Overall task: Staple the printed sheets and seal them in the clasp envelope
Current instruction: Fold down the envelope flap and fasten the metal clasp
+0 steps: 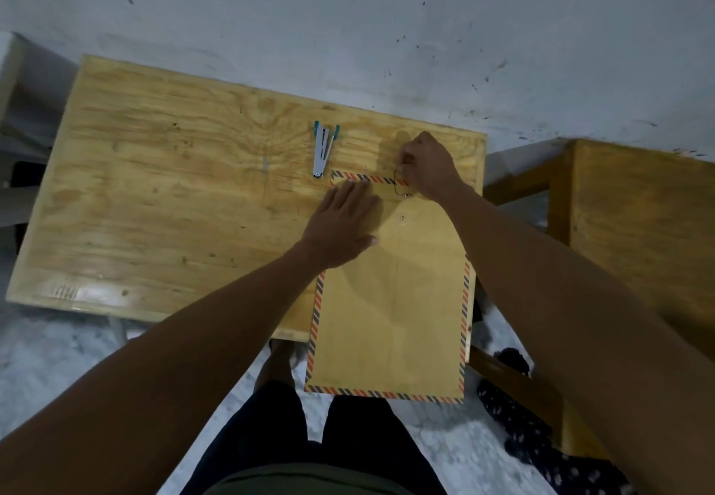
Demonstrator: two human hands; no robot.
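a scuffed pale wall is seen behind a light plywood table (154,193), and everything below is placed relative to the clasp envelope (390,320) lying on that table. the envelope is laid lengthwise, its near end overhanging the table edge toward the person, its far end carrying the folded flap with a striped border. the left hand (340,224) is spread flat, fingers straight, and is pressed on the flap at the envelope's far left corner; nothing is gripped by it. the right hand (427,167) is held at the far right of the flap, fingers curled, and a thin dark string (398,181) appears to be pinched there, just above 2 small round fasteners (403,218) on the envelope's centre line. a stapler (322,148) with teal trim is left lying just beyond the envelope's far left corner, apart from both hands. no printed sheets are visible; they are judged to be inside the envelope already, though that cannot be confirmed. the sealing step is judged to be in hand. the next move would call for the string to be wound around the fasteners while the flap is kept flat, with enough tension that the loop does not slip off.
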